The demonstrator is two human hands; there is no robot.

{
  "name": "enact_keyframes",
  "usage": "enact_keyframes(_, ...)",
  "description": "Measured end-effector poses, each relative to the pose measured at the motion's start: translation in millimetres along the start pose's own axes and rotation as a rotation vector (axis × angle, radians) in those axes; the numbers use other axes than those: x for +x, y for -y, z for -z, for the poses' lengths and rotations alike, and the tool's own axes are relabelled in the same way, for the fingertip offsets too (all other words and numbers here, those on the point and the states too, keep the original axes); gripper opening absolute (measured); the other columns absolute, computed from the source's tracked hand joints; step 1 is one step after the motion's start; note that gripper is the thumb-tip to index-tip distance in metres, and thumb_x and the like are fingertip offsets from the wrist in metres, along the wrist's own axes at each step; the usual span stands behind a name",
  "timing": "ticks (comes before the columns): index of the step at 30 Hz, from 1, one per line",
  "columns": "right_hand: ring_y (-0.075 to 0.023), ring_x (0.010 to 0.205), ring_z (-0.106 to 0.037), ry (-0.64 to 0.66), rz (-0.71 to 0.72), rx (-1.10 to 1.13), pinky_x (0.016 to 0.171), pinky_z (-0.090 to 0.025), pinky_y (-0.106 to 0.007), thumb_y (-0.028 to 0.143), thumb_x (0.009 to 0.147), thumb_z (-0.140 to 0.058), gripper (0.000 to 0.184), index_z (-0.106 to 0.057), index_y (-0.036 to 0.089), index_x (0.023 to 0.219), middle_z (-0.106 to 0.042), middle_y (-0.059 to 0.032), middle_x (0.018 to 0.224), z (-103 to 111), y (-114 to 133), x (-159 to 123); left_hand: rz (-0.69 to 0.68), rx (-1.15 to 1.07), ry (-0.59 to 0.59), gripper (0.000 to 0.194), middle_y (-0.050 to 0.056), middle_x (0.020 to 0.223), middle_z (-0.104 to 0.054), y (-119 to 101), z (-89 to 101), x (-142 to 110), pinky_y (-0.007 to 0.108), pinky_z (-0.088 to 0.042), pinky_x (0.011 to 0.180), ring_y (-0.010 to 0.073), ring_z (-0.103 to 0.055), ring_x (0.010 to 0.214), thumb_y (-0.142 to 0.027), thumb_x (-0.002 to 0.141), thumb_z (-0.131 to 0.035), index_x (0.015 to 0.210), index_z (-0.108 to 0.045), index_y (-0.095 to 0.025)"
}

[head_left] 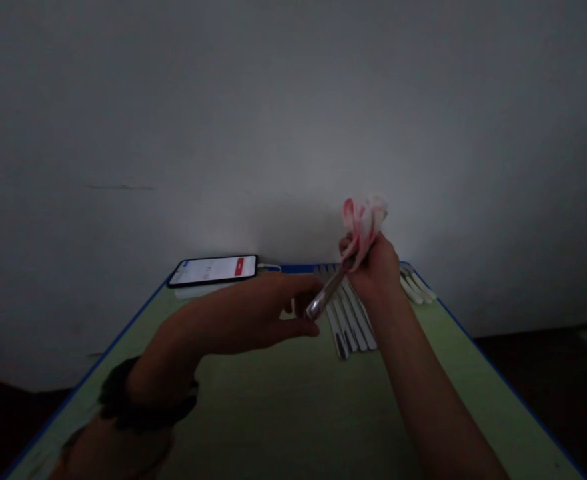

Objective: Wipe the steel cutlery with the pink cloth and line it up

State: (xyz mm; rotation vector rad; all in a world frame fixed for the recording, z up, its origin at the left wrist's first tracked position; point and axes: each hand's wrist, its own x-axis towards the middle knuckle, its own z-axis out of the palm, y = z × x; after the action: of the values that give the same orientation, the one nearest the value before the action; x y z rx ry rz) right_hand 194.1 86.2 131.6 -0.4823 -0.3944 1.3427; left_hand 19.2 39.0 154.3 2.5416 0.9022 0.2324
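My right hand (380, 267) is closed around a bunched pink and white cloth (364, 230). The cloth wraps the upper end of a piece of metal cutlery (329, 293), so its head is hidden and I cannot tell its kind. That cutlery slants down to the left, its shiny handle end between the thumb and curled fingers of my left hand (288, 307). Beneath and behind it, several pieces of metal cutlery (356, 323) lie side by side on the table, their far ends partly covered by my hands.
A phone (216, 270) with a lit screen rests at the table's back left, a white cable (269, 267) at its right end. More light-handled cutlery (417, 287) lies at the back right. The pale green table (293, 413) has blue edges and meets a grey wall (273, 133).
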Motion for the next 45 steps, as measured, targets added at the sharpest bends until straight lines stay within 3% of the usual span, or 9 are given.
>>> enact_keyframes(4, -0.0062, 0.039, -0.048, -0.014, 0.096, -0.028, 0.040, -0.042, -0.016, 0.027, 0.089, -0.041, 0.023, -0.053, 0.019, 0.071, -0.052, 0.0065, 0.048, 1.6, -6.1, -3.4, -0.094, -0.042, -0.030, 0.016, -0.004, 0.089, -0.067, -9.8, -0.2, -0.4, 0.020, -0.042, 0.070, 0.0119, -0.061, 0.080, -0.034, 0.083, -0.062, 0.095, -0.062, -0.023)
enact_keyframes(10, -0.0066, 0.042, -0.050, -0.060, 0.153, -0.017, 0.041, -0.042, -0.017, 0.030, 0.088, -0.042, 0.021, -0.055, 0.019, 0.075, -0.054, 0.0064, 0.050, 0.9, -13.2, -4.6, -0.077, 0.001, -0.004, 0.019, -0.004, 0.085, -0.069, -5.1, 3.6, -2.4, 0.020, -0.042, 0.065, 0.0122, -0.063, 0.075, -0.038, 0.082, -0.062, 0.094, -0.064, -0.023)
enact_keyframes(14, -0.0069, 0.045, -0.051, -0.053, 0.180, -0.075, 0.048, -0.046, -0.020, 0.036, 0.085, -0.046, 0.022, -0.058, 0.019, 0.077, -0.058, 0.0055, 0.056, -5.0, -18.4, -8.0, -0.082, 0.043, -0.135, 0.018, -0.004, 0.078, -0.069, -1.3, 3.1, 0.3, 0.018, -0.040, 0.060, 0.0101, -0.063, 0.067, -0.038, 0.087, -0.056, 0.090, -0.064, -0.022)
enact_keyframes(18, -0.0105, 0.065, -0.061, 0.016, 0.188, -0.248, 0.059, -0.049, -0.023, 0.048, 0.080, -0.052, 0.032, -0.062, 0.019, 0.089, -0.067, 0.0007, 0.074, -6.2, -32.7, -12.3, -0.103, 0.103, -0.258, 0.021, -0.004, 0.069, -0.068, 4.8, -0.1, 3.2, 0.018, -0.038, 0.055, 0.0091, -0.062, 0.059, -0.039, 0.088, -0.054, 0.086, -0.064, -0.020)
enact_keyframes(22, -0.0124, 0.066, -0.061, 0.123, 0.208, -0.373, 0.060, -0.048, -0.025, 0.054, 0.078, -0.050, 0.041, -0.063, 0.019, 0.094, -0.065, 0.0004, 0.070, -4.3, -40.6, -17.3, -0.161, 0.129, -0.324, 0.026, -0.003, 0.068, -0.068, 5.2, 0.1, 2.2, 0.017, -0.039, 0.054, 0.0084, -0.061, 0.056, -0.043, 0.086, -0.056, 0.086, -0.067, -0.019)
enact_keyframes(28, -0.0107, 0.059, -0.055, 0.185, 0.243, -0.409, 0.054, -0.045, -0.023, 0.054, 0.080, -0.048, 0.038, -0.061, 0.020, 0.094, -0.059, 0.0028, 0.065, -10.0, -34.0, -32.2, -0.197, 0.099, -0.368, 0.025, -0.005, 0.059, -0.067, 0.7, 2.8, 1.0, 0.014, -0.038, 0.048, 0.0051, -0.058, 0.048, -0.037, 0.087, -0.056, 0.077, -0.069, -0.018)
enact_keyframes(35, -0.0089, 0.065, -0.054, 0.036, 0.273, -0.489, 0.055, -0.041, -0.019, 0.042, 0.074, -0.060, 0.028, -0.061, 0.019, 0.089, -0.059, 0.0032, 0.069, -17.1, -35.3, -36.1, -0.156, 0.139, -0.353, 0.022, -0.004, 0.065, -0.071, 0.0, 4.6, 2.7, 0.016, -0.043, 0.057, 0.0081, -0.064, 0.057, -0.035, 0.088, -0.055, 0.084, -0.071, -0.020)
enact_keyframes(40, -0.0094, 0.066, -0.055, 0.054, 0.297, -0.471, 0.057, -0.044, -0.020, 0.045, 0.071, -0.063, 0.032, -0.061, 0.019, 0.090, -0.063, 0.0021, 0.076, -16.7, -40.8, -38.7, -0.118, 0.173, -0.367, 0.022, -0.004, 0.069, -0.072, -0.3, 5.1, 1.4, 0.017, -0.043, 0.059, 0.0092, -0.064, 0.061, -0.035, 0.088, -0.054, 0.082, -0.071, -0.022)
enact_keyframes(45, -0.0095, 0.064, -0.057, 0.072, 0.308, -0.447, 0.055, -0.044, -0.020, 0.045, 0.073, -0.061, 0.030, -0.061, 0.019, 0.087, -0.063, 0.0031, 0.067, -16.1, -43.6, -39.9, -0.104, 0.206, -0.392, 0.029, -0.001, 0.066, -0.071, 0.3, 3.9, 0.9, 0.019, -0.043, 0.056, 0.0101, -0.062, 0.057, -0.039, 0.088, -0.052, 0.077, -0.070, -0.019)
